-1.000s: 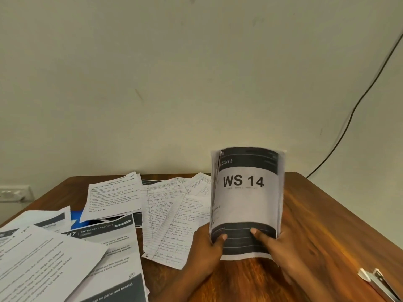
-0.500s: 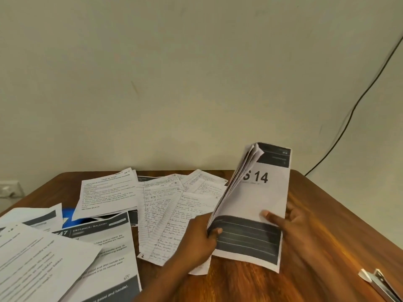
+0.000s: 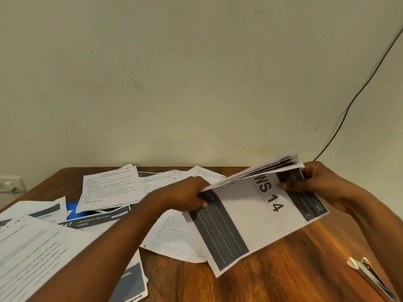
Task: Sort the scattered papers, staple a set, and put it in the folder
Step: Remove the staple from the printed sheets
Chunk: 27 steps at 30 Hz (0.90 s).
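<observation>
**Set gathered and turned sideways; stapling not yet begun**

You are at the step between sorting and stapling. Your left hand [image 3: 192,198] grips one short end of the gathered set [image 3: 257,216], thumb curled onto the top sheet marked "WS 14", fingers under the pile. Your right hand [image 3: 314,179] pinches the opposite end, thumb on top, fingers behind. Both hands are clamped on the same set. The set is held low over the counter [image 3: 283,273], right of centre; the sheets fan apart along the far edge and are not squared.

The stapler [image 3: 368,277] lies on the counter at the near right, untouched and well apart from the set. A blue patch [image 3: 73,211] shows under the loose papers [image 3: 109,188] at the left; I judge it to be the folder, though most of it is covered.

My judgement: your next move calls for tapping the edges flush, then freeing the right hand to fetch the stapler while the left keeps the corner aligned. Unsquared sheets risk a staple missing the lower pages.
</observation>
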Each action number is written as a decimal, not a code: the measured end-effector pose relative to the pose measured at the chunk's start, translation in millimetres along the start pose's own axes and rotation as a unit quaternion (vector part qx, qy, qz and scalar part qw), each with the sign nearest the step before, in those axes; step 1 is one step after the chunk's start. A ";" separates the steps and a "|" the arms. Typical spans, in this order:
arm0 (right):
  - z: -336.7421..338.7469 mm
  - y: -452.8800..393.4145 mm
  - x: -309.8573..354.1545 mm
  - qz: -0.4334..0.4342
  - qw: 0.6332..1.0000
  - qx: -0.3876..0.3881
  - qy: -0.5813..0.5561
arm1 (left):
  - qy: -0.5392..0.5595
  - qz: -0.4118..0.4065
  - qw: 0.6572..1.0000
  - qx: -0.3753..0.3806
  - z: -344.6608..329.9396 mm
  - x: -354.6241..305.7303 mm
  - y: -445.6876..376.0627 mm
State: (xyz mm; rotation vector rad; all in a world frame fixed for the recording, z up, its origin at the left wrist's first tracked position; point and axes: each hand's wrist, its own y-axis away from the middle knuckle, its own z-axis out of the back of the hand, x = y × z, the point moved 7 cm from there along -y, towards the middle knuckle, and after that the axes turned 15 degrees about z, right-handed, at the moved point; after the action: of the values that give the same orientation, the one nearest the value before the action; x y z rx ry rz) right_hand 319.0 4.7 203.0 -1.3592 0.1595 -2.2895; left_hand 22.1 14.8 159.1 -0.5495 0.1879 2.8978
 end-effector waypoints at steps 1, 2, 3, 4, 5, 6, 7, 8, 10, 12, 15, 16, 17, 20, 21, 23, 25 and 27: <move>-5.3 0.6 -1.7 0.005 1.000 0.007 -0.011 | -0.007 -0.007 1.000 0.002 1.6 -1.5 -0.3; -9.2 1.0 -2.8 0.013 1.000 0.003 -0.024 | -0.007 -0.011 1.000 0.002 2.8 -1.5 -1.6; -10.4 1.2 -6.8 0.018 0.999 -0.011 -0.036 | 0.002 -0.012 1.000 0.001 4.6 -1.3 -2.7; -12.4 2.2 -8.9 0.020 0.998 -0.027 -0.051 | 0.020 -0.010 1.000 -0.003 6.8 0.8 -4.5; -14.4 3.5 -10.3 0.023 0.996 -0.045 -0.077 | 0.046 -0.007 0.999 -0.009 9.9 3.9 -5.1; -17.4 6.2 -9.1 0.025 0.992 -0.063 -0.102 | 0.081 0.002 0.997 -0.017 13.0 10.7 -6.6; -21.1 7.7 -8.8 0.033 0.990 -0.067 -0.122 | 0.129 0.010 0.991 -0.021 15.7 17.5 -6.7; -24.2 9.8 -11.6 0.033 0.988 -0.073 -0.135 | 0.189 0.017 0.982 -0.022 17.2 25.3 -6.6; -29.9 15.2 -29.3 -0.010 0.981 -0.093 -0.173 | 0.326 0.032 0.944 -0.038 16.7 41.5 -3.5; -34.7 17.0 -54.3 -0.053 0.968 -0.119 -0.215 | 0.448 0.059 0.889 -0.069 5.7 57.0 -0.7; -48.2 25.2 -80.2 -0.087 0.954 -0.149 -0.247 | 0.554 0.081 0.827 -0.058 -28.9 69.1 -0.6; -53.3 28.6 -86.4 -0.087 0.949 -0.160 -0.257 | 0.562 0.081 0.822 -0.048 -41.3 70.6 -1.3; -57.4 31.5 -90.7 -0.083 0.945 -0.170 -0.265 | 0.566 0.080 0.820 -0.039 -53.1 71.1 -2.0; -64.3 38.6 -99.0 -0.063 0.937 -0.196 -0.282 | 0.574 0.094 0.813 -0.020 -82.0 70.9 -5.8; -64.9 40.3 -101.4 -0.055 0.933 -0.205 -0.290 | 0.577 0.104 0.810 -0.015 -89.5 70.1 -7.4; -67.8 42.7 -104.3 -0.041 0.928 -0.216 -0.299 | 0.586 0.122 0.801 -0.011 -100.3 69.0 -11.6; -66.8 43.8 -105.3 -0.028 0.928 -0.233 -0.289 | 0.588 0.129 0.798 -0.020 -105.6 68.2 -15.3; -62.9 45.1 -105.0 -0.014 0.929 -0.251 -0.270 | 0.575 0.131 0.807 -0.041 -106.9 68.7 -17.6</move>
State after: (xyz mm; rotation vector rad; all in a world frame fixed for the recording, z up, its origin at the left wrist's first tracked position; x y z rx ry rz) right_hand 322.3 3.5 72.5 -2.2064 0.5725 -1.8659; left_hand 0.3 25.9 33.1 -2.3668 0.2976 2.3314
